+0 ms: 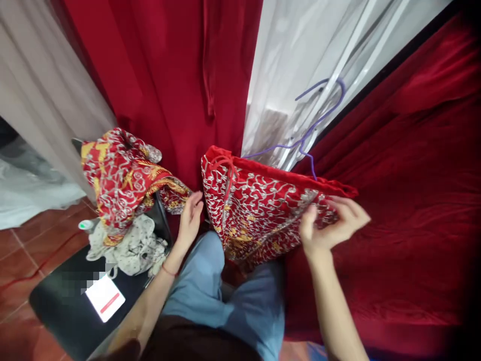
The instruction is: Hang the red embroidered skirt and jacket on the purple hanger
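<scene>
"Where's the dress (263, 215)?"
"Across the lap. The right hand (334, 225) has its grip clamped on one corner, and the left hand (190, 218) rests slack-fingered by the other edge."
"Far along?"
"Spread out, not folded, I'd say (a hanger (311, 130) pokes up behind)."

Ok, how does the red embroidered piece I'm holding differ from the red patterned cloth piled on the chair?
The held piece is spread fairly flat, one end pinched by the right hand; the piled cloth is bunched in a heap on the black chair. The piled cloth shows broad yellow-gold patches; the held piece is mostly silver scrollwork. Both are red with silver scroll embroidery.
</scene>
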Available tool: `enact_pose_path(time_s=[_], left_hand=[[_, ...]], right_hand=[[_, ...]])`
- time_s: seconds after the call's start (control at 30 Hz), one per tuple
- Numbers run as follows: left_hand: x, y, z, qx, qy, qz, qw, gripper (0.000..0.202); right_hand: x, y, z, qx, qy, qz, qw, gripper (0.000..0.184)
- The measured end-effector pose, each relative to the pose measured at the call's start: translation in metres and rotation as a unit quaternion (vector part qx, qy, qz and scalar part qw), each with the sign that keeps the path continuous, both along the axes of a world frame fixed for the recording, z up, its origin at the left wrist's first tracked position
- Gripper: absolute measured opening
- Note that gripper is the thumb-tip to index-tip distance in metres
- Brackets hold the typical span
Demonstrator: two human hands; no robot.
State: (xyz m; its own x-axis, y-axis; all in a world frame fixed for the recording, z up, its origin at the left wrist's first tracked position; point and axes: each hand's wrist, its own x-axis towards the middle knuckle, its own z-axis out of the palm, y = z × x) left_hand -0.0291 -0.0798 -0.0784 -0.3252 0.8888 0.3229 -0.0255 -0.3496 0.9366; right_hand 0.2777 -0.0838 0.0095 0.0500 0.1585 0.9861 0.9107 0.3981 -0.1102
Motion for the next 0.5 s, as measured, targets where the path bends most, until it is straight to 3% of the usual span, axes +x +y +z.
enact_pose_path(time_s=[0.07, 0.17, 0.23, 0.33, 0.43, 0.5], left_hand=[[-0.022, -0.021, -0.021, -0.066, -0.09, 0.034, 0.993, 0.035], [-0.073, -0.031, -0.033, -0.052, -0.228, 0.156, 0.96, 0.041], [-0.108, -0.032, -0.028, -0.015, -0.261, 0.211, 0.942, 0.044], [-0.147, -0.035, -0.01, 0.003, -0.257, 0.214, 0.942, 0.038], [-0.159, -0.044, 0.011, 0.01, -0.206, 0.201, 0.958, 0.034], [-0.15, -0.053, 0.02, 0.032, -0.177, 0.201, 0.963, 0.036]], right_hand=[[-0.048, 0.004, 0.001, -0.02, -0.052, 0.069, 0.996, 0.018], [-0.124, 0.018, 0.012, -0.115, -0.127, 0.201, 0.964, 0.017], [-0.174, 0.025, 0.026, -0.181, -0.199, 0.262, 0.927, 0.024], [-0.247, 0.022, 0.049, -0.231, -0.317, 0.306, 0.867, 0.045], [-0.313, 0.009, 0.063, -0.219, -0.407, 0.324, 0.826, 0.062], [-0.349, 0.004, 0.065, -0.215, -0.434, 0.332, 0.809, 0.061]])
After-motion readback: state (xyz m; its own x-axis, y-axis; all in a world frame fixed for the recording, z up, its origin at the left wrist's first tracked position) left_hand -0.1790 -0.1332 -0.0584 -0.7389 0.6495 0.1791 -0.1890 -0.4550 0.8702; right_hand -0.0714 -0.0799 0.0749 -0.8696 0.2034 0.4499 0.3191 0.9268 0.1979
